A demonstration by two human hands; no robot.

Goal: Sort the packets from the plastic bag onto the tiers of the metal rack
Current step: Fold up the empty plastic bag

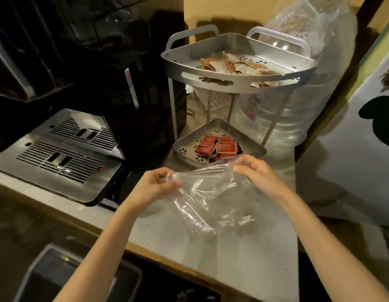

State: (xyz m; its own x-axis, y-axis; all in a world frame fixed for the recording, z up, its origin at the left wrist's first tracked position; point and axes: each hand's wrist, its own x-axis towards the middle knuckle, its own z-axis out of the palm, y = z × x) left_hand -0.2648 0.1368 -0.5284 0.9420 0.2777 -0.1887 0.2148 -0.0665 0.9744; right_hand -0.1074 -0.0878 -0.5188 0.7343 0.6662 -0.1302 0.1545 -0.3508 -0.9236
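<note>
Clear plastic bag (213, 205) hangs crumpled and seemingly empty, near centre; silver two-tier corner rack (239, 88) stands beyond it; orange-and-white packets (235, 66) heaped on its top tier; red packets (219, 147) on its bottom tier.

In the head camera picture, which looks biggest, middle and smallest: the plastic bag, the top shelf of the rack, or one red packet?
1. plastic bag looks biggest, though it is nearest the camera, so that may flatter it.
2. top shelf is close behind; the two are hard to separate.
3. red packet is clearly smallest.

Bare forearms, no sleeves, slender fingers (175, 180)
</note>
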